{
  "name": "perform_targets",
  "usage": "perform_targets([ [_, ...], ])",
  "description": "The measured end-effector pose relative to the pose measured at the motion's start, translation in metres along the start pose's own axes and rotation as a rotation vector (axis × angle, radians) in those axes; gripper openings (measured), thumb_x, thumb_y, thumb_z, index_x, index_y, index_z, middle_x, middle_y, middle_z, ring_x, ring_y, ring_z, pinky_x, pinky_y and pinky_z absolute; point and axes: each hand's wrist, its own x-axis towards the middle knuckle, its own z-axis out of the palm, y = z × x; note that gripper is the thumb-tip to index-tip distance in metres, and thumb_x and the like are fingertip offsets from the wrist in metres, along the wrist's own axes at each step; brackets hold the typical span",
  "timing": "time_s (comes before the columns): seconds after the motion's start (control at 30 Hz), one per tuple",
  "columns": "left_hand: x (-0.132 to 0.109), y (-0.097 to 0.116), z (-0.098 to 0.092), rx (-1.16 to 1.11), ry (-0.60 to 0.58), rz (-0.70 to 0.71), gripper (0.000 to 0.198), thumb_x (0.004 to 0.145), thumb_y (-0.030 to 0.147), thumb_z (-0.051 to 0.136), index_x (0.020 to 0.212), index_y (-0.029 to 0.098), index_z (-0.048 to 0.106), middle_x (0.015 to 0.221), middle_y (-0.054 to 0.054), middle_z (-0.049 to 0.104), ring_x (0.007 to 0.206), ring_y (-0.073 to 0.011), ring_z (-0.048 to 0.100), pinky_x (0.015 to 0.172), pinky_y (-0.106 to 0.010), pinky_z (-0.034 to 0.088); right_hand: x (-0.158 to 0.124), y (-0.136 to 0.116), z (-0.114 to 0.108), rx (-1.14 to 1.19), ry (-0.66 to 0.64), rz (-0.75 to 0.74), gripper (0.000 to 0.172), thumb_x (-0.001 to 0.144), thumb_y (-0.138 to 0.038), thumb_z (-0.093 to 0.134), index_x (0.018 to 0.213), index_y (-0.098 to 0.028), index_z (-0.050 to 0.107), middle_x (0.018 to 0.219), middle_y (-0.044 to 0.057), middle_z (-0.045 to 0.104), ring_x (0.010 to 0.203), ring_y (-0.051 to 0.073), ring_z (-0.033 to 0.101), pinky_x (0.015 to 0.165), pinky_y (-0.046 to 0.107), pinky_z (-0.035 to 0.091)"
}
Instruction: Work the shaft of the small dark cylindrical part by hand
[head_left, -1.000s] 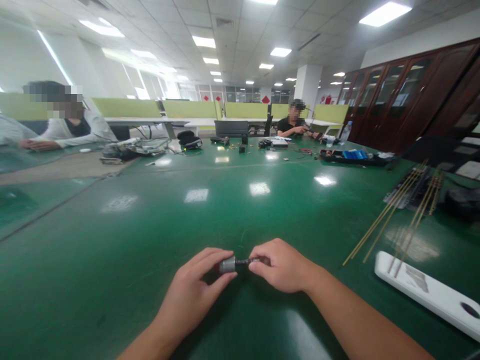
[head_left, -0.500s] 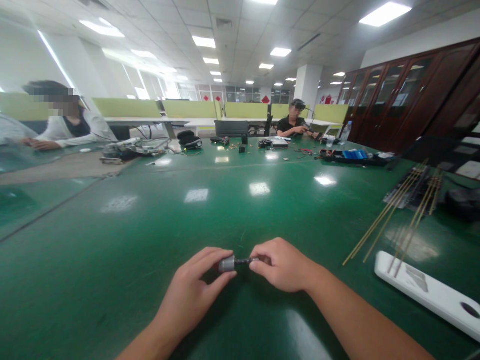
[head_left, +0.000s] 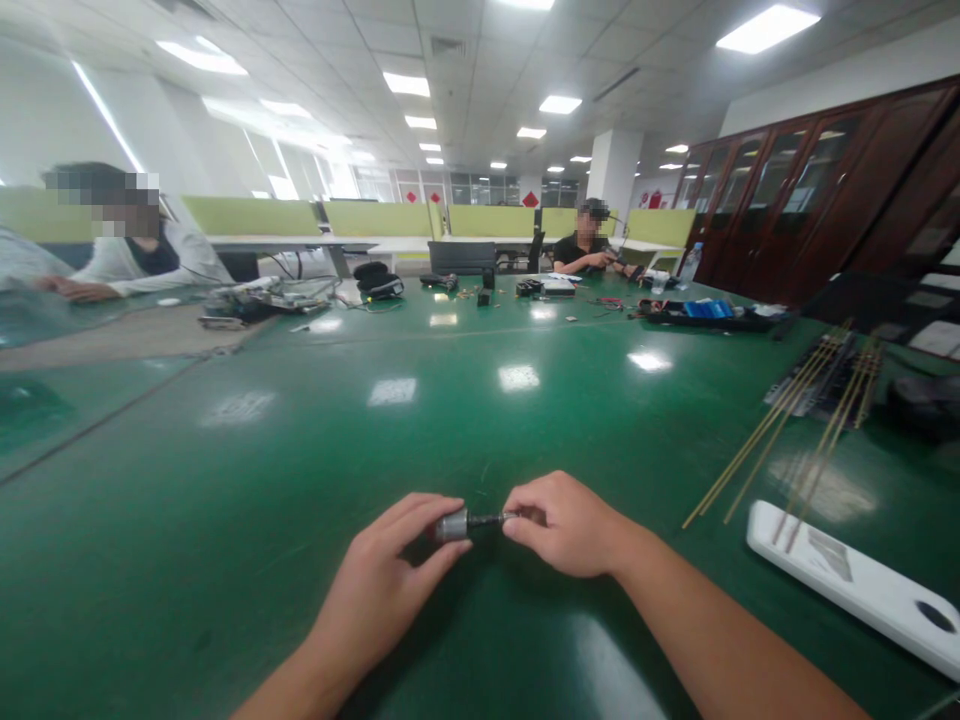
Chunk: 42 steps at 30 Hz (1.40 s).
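Thumb and fingers of my left hand (head_left: 397, 560) grip a short grey metal cylinder (head_left: 452, 526) from both sides, just above the green tabletop. A thin dark shaft (head_left: 485, 520) extends to the right from the cylinder's end face, in line with it. My right hand (head_left: 564, 525) pinches the far end of this shaft between thumb and curled forefinger. The shaft's tip is hidden in those fingers. Both hands are closed and a short gap of bare shaft shows between them.
To the right, a long white plastic object (head_left: 847, 580) lies under several thin brass-coloured rods (head_left: 772, 430). A black tray with blue items (head_left: 709, 310), a bottle (head_left: 691, 265) and electronics (head_left: 262, 300) are farther back. One person (head_left: 142, 240) sits left, another (head_left: 589, 245) across the table.
My right hand has shifted very slightly right and up, and a little more of the shaft seems to show. My left hand keeps its grip on the cylinder.
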Motion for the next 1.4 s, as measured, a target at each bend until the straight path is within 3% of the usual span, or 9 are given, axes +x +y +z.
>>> perform_targets([
  [1.4,0.0037,-0.0036,-0.0022,-0.01,-0.017,0.003,0.025,0.09,0.037,0.066,0.113,0.027,0.066,0.106,-0.003,0.065,0.094,-0.0174,0.064,0.084,-0.027,0.054,0.001,0.0018,-0.0074,-0.026,-0.012,0.027,0.016,0.086,-0.026,0.06,0.084,-0.016,0.073,0.064,-0.002,0.06,0.058,0.01,0.051,0.056,0.022,0.032],
])
